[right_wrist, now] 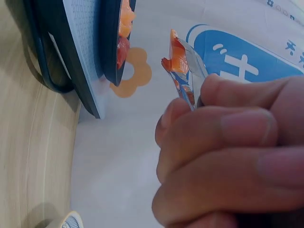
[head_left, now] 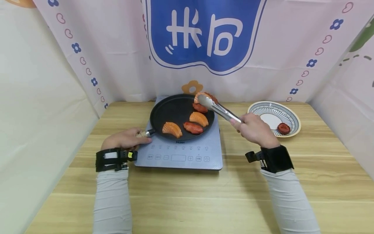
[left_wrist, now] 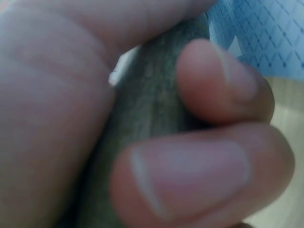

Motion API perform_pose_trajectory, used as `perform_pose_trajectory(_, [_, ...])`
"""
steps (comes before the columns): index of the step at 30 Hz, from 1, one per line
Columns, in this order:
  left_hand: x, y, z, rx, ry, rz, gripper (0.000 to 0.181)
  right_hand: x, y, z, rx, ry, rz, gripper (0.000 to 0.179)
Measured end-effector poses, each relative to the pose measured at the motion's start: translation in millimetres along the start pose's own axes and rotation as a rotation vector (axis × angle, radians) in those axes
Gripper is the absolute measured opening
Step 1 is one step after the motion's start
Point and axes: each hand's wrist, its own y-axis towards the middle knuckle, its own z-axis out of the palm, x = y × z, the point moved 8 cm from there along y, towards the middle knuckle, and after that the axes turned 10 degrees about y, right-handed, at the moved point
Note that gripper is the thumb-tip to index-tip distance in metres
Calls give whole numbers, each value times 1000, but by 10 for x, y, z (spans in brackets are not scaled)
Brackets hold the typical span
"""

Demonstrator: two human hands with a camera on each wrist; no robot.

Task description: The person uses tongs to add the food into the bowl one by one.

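Note:
My left hand [head_left: 125,139] grips the pan's wooden handle [left_wrist: 152,90], fingers curled round it in the left wrist view. The black frying pan [head_left: 172,109] sits on a grey induction cooker [head_left: 178,152]. In it lie orange salmon slices [head_left: 172,129] and dark red slices [head_left: 193,127]. My right hand [head_left: 255,130] holds metal tongs [head_left: 223,112] over the pan's right rear edge. Between the tong tips is an orange-red slice [right_wrist: 178,59], raised above the pan in the right wrist view. The tongs partly hide it.
To the right stands a patterned plate [head_left: 270,115] bearing one dark red round slice [head_left: 283,128]. All rests on a wooden table [head_left: 187,195]. A printed cloth [head_left: 122,48] hangs close behind the pan.

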Motion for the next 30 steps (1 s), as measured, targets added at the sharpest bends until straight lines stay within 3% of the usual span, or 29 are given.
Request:
perform_pose_trajectory(11, [13,5,3,4,-25,-2,35,115,37,153,7,5,-73,46])
perform_pose_trajectory(30, [-2,-12,5,6,-29,-11,35,219,73,333,25,-28,-121,44])
